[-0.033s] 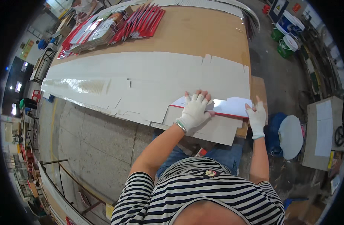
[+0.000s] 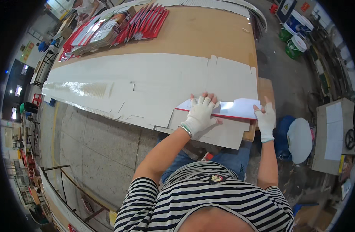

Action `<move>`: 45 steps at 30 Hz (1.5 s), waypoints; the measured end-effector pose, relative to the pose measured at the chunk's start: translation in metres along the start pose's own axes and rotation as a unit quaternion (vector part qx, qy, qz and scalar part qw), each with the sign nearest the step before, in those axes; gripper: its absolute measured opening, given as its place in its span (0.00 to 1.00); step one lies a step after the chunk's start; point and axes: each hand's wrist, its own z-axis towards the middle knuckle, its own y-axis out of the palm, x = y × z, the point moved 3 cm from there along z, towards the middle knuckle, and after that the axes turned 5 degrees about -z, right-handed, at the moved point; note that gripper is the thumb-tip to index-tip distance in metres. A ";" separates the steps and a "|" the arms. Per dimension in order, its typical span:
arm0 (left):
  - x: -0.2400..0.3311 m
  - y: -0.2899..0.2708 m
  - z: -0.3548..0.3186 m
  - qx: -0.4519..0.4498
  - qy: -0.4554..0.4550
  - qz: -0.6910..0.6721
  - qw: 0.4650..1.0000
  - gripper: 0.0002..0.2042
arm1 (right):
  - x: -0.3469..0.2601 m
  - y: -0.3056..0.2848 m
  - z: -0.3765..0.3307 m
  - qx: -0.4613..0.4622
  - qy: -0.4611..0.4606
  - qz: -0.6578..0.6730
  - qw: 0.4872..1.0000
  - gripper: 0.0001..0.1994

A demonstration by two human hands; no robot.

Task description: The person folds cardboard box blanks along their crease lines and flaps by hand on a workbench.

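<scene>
A long white card piece with a red near edge (image 2: 240, 108) lies on the white cardboard sheet (image 2: 162, 81) at the table's near right. My left hand (image 2: 200, 114), in a white fingerless glove, presses flat across the card's left part with fingers spread. At the card's right end is my right hand (image 2: 265, 120), gloved the same way. Its thumb touches the card's end and its index finger points away from me; the other fingers are partly hidden. A loose grey-white cardboard flap (image 2: 223, 135) lies under the card along the near edge.
A stack of red and white folded printed cards (image 2: 111, 31) lies at the table's far left. Green and blue buckets (image 2: 296, 45) stand on the floor at the far right. A stool with a pale round seat (image 2: 300, 141) is right of the table. Another person is at the far left.
My right hand and the card's right end have shifted very slightly away from me. My left hand stays in place on the card.
</scene>
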 end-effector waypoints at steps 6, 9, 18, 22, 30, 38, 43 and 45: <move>-0.005 0.017 0.003 -0.024 -0.017 0.060 0.998 0.34 | -0.059 -0.013 -0.004 0.152 -0.131 0.214 0.956 0.32; -0.001 0.014 0.010 -0.018 -0.020 0.061 0.998 0.33 | -0.037 -0.004 -0.016 0.265 -0.084 0.337 0.900 0.31; 0.047 0.027 0.015 0.028 0.084 0.003 0.996 0.26 | -0.049 0.088 -0.071 -0.102 0.060 0.377 0.919 0.16; 0.031 0.019 0.010 0.092 0.036 0.003 0.995 0.25 | -0.049 0.079 -0.052 -0.001 0.026 0.311 0.950 0.15; 0.013 0.020 0.012 -0.081 0.009 0.035 0.996 0.20 | -0.082 0.106 -0.029 -0.029 -0.385 -0.057 0.921 0.32; -0.004 -0.078 -0.039 -0.073 -0.048 0.077 0.993 0.44 | -0.085 0.068 0.015 0.021 -0.158 0.197 0.967 0.28; -0.104 -0.079 -0.059 -0.082 -0.128 0.198 0.968 0.25 | -0.047 0.057 0.026 -0.025 -0.120 0.247 0.961 0.30; -0.110 -0.097 -0.062 -0.031 -0.085 0.079 0.993 0.14 | -0.041 0.058 0.017 -0.027 -0.150 0.228 0.962 0.31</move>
